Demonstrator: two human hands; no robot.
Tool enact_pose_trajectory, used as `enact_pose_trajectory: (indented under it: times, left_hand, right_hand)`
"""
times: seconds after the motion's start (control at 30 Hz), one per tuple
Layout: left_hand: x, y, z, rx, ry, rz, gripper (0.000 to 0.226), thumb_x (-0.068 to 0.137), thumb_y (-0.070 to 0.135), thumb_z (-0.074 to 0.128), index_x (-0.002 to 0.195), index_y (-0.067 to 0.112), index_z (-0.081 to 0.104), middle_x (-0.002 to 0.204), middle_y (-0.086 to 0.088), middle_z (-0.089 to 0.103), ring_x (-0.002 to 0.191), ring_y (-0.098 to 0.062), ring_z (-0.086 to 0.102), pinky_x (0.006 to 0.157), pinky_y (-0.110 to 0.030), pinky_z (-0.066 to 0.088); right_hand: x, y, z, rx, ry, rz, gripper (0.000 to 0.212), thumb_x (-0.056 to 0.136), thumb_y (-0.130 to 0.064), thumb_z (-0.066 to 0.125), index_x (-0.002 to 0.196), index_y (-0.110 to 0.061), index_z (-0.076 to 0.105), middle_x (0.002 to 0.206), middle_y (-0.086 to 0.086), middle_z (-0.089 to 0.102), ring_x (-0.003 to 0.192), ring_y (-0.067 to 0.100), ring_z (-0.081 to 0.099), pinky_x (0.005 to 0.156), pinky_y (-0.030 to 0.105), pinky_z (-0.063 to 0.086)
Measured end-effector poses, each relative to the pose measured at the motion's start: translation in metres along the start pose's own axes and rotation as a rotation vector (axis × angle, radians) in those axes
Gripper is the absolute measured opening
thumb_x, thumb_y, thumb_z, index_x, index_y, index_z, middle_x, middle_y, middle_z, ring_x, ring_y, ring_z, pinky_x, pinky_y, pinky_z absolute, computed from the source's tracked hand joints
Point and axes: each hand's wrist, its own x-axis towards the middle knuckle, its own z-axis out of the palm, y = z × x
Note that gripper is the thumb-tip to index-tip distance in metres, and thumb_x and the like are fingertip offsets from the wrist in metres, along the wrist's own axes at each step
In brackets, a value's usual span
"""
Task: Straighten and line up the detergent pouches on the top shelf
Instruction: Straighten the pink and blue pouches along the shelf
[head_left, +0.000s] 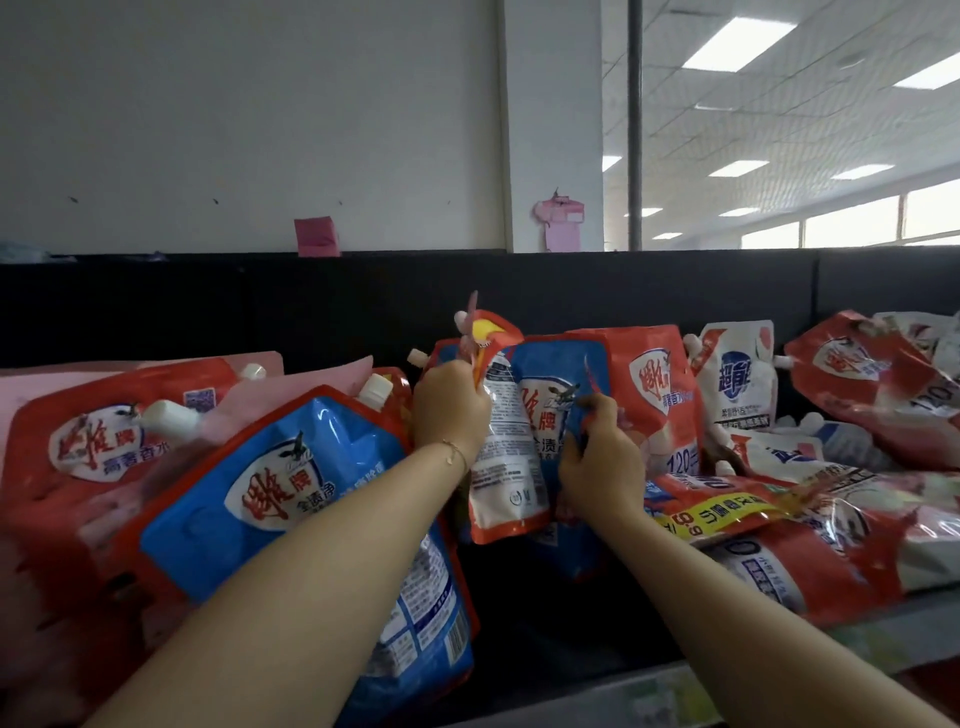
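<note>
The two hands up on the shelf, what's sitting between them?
In the head view, between the left hand and the right hand hangs a red-edged pouch showing its white printed back; the left hand pinches its top, and a blue pouch stands behind.

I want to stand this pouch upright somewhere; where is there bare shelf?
Bare shelf shows only in the dark gap below the held pouch, between the blue pouch on the left and the fallen red pile on the right. The left hand and right hand sit above it. Elsewhere pouches overlap.
</note>
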Motion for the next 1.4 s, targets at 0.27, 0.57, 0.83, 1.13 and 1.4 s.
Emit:
enact_pose_trajectory:
  times: [0.27,0.57,0.83,1.13,1.4]
  left_hand:
    - [-0.035,0.009,0.016,-0.028,-0.212,-0.075,0.032,0.089,0.011,0.053,0.121,0.007,0.056,0.118,-0.012,0.059,0.097,-0.030,0.062,0.073,-0.031,0.046]
    - [-0.051,0.039,-0.011,-0.100,-0.183,-0.173,0.058,0.081,0.013,0.063,0.132,0.002,0.039,0.131,-0.014,0.046,0.116,-0.032,0.051,0.090,-0.038,0.049]
    - [-0.107,0.024,-0.020,-0.044,-0.233,-0.134,0.065,0.082,0.016,0.068,0.134,0.003,0.032,0.137,-0.013,0.034,0.127,-0.028,0.036,0.103,-0.034,0.036]
    - [-0.148,-0.025,-0.048,0.310,-0.292,0.456,0.045,0.091,0.032,0.054,0.131,0.014,0.042,0.134,-0.001,0.041,0.132,-0.018,0.031,0.112,-0.032,0.029]
    - [-0.139,-0.065,-0.043,0.607,-0.253,0.694,0.042,0.082,0.044,0.036,0.093,0.017,0.068,0.104,-0.004,0.064,0.109,-0.025,0.054,0.094,-0.038,0.048]
  right_hand:
    - [-0.019,0.011,-0.010,0.008,-0.064,-0.124,0.041,0.089,-0.008,0.058,0.127,-0.008,0.041,0.104,0.016,0.064,0.093,0.035,0.062,0.075,0.044,0.051]
    - [-0.074,-0.001,-0.039,-0.481,-0.268,-0.239,0.037,0.096,-0.048,0.039,0.114,-0.017,0.044,0.104,0.009,0.058,0.094,0.032,0.058,0.065,0.035,0.037]
    - [-0.102,-0.020,-0.023,-0.189,-0.504,-0.210,0.041,0.091,-0.050,0.048,0.111,-0.015,0.052,0.105,0.006,0.058,0.092,0.030,0.060,0.077,0.041,0.050]
    - [-0.104,-0.008,-0.009,-0.278,-0.675,-0.169,0.044,0.089,-0.030,0.060,0.128,-0.011,0.050,0.122,0.010,0.052,0.107,0.030,0.055,0.083,0.039,0.050]
    - [-0.094,-0.008,0.009,-0.338,-0.679,-0.085,0.051,0.090,-0.022,0.059,0.136,-0.007,0.043,0.136,0.014,0.043,0.120,0.030,0.047,0.098,0.041,0.045]
